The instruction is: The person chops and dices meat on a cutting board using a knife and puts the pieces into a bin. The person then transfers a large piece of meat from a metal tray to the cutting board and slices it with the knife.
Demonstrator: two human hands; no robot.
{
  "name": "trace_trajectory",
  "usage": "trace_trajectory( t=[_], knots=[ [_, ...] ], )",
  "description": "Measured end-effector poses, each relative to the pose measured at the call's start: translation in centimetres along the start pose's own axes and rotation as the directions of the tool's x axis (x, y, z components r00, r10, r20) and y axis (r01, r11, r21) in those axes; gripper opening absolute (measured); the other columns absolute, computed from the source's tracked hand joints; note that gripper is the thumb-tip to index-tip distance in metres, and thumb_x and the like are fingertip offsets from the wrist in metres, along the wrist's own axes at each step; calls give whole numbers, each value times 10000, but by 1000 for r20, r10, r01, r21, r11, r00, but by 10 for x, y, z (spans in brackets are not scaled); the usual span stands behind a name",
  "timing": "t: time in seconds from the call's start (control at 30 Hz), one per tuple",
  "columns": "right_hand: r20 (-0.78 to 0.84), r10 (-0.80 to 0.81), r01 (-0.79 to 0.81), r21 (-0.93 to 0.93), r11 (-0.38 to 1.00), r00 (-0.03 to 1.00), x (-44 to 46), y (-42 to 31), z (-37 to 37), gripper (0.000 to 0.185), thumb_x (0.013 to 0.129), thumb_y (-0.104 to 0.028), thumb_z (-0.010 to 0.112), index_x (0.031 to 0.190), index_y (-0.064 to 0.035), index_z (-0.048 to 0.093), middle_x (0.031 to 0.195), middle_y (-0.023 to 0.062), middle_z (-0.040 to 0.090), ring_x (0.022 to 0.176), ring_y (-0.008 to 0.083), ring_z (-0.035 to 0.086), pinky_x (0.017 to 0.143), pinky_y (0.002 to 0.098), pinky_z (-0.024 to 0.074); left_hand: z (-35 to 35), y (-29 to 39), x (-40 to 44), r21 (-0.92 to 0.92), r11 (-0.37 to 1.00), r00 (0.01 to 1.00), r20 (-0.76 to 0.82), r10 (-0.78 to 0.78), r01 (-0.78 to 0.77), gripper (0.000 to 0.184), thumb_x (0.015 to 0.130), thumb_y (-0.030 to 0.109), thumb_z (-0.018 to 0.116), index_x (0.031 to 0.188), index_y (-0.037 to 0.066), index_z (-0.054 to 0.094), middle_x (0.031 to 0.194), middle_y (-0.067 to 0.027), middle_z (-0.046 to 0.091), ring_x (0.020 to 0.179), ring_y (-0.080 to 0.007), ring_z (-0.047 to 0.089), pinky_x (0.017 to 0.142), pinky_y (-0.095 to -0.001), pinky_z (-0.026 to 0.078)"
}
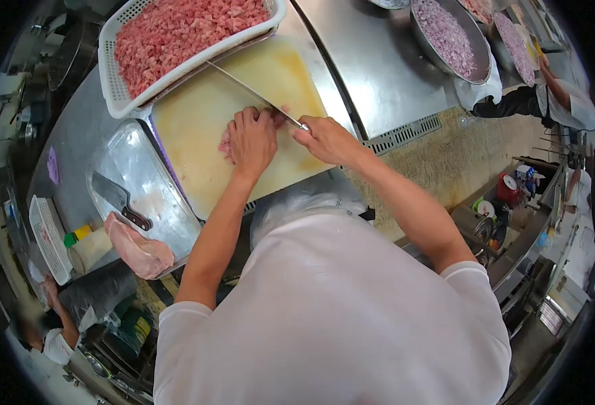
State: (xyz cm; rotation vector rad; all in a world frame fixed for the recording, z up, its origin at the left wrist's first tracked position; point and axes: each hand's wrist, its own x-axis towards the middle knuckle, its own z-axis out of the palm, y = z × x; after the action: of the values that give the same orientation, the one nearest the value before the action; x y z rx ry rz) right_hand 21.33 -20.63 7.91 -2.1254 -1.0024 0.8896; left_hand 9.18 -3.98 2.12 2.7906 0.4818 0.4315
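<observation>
My right hand (330, 140) is closed round the handle of a long, narrow knife (247, 88), its blade slanting up and left across the cutting board (196, 177). Under the fingers of my left hand (252, 143) lies raw meat (225, 146), pressed to the board; the fingers are curled and mostly cover it. Small meat bits (283, 109) lie by the blade near the handle. At the board's far edge stands a white plastic basket (108, 75) heaped with diced raw meat (188, 37).
Left of the board, a metal tray (169, 214) bears a cleaver (120, 200) and a large raw meat piece (137, 247). Bowls of chopped onion (449, 37) stand far right. A white basket (49, 239) sits at left. Other people (571, 101) are at both sides.
</observation>
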Motion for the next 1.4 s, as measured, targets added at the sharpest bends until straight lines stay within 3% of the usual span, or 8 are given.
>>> trace_trajectory(
  t=[0.37, 0.47, 0.57, 0.87, 1.07, 1.17, 1.27, 1.4],
  knots=[
    [-31, -62, 63, 52, 997, 998, 4, 5, 16, 509, 1061, -427, 589, 1131, 70, 672, 742, 182, 658, 680, 280, 679, 664, 418, 526, 3, -8, -4, -98, 994, 998, -46, -44, 40, 195, 981, 165, 600, 1121, 48, 671, 1126, -164, 621, 1069, -374, 572, 911, -510, 443],
    [66, 140, -150, 193, 970, 988, -5, -6, 11, 527, 1049, -443, 608, 1140, 72, 670, 737, 170, 651, 672, 257, 667, 656, 396, 520, 5, -19, -4, -159, 987, 997, -70, -42, 30, 184, 965, 141, 612, 1115, 58, 679, 1126, -154, 621, 1073, -364, 572, 908, -502, 439],
    [164, 355, -384, 208, 900, 920, -24, -38, -20, 579, 1026, -478, 608, 1214, 63, 689, 932, 278, 730, 919, 420, 728, 863, 495, 542, 7, -21, -9, -75, 997, 996, -77, -35, 29, 183, 946, 126, 626, 1109, 70, 687, 1121, -146, 623, 1075, -352, 569, 908, -490, 432],
    [16, 55, -56, 109, 992, 998, -9, -18, 10, 526, 1034, -422, 588, 1161, 74, 708, 926, 300, 721, 910, 453, 715, 876, 492, 549, 1, -20, -6, -106, 993, 998, -26, -54, 51, 191, 957, 136, 605, 1121, 64, 672, 1126, -157, 630, 1068, -370, 571, 912, -493, 438],
    [217, 304, -330, 90, 940, 927, -35, -56, -31, 500, 1039, -412, 578, 1070, 78, 668, 881, 306, 708, 921, 462, 714, 861, 505, 547, 8, -22, -13, -192, 979, 992, -96, -82, 62, 204, 932, 124, 616, 1119, 58, 665, 1119, -141, 637, 1064, -360, 577, 920, -492, 442],
    [235, 259, -307, 201, 930, 937, -30, -38, -5, 489, 1070, -434, 570, 986, 42, 650, 699, 147, 624, 578, 242, 649, 576, 398, 518, 8, -24, -10, -164, 986, 995, -90, -48, 32, 204, 929, 114, 614, 1120, 56, 659, 1117, -138, 640, 1063, -364, 576, 921, -493, 443],
    [-47, 15, -12, 58, 998, 999, -5, -4, 36, 514, 1041, -430, 574, 1015, 75, 663, 764, 247, 691, 771, 422, 709, 781, 511, 552, 7, -27, -8, -185, 983, 992, -115, -41, 19, 199, 913, 100, 616, 1103, 54, 653, 1103, -137, 639, 1052, -369, 576, 914, -495, 442],
    [102, 183, -194, 103, 976, 978, -23, -32, -3, 513, 1052, -434, 561, 1078, 71, 651, 769, 257, 695, 764, 440, 708, 771, 527, 550, 8, -23, -9, -237, 971, 991, -127, -49, 18, 182, 886, 78, 622, 1065, 50, 643, 1066, -142, 630, 1023, -374, 576, 895, -497, 442]
  ],
)
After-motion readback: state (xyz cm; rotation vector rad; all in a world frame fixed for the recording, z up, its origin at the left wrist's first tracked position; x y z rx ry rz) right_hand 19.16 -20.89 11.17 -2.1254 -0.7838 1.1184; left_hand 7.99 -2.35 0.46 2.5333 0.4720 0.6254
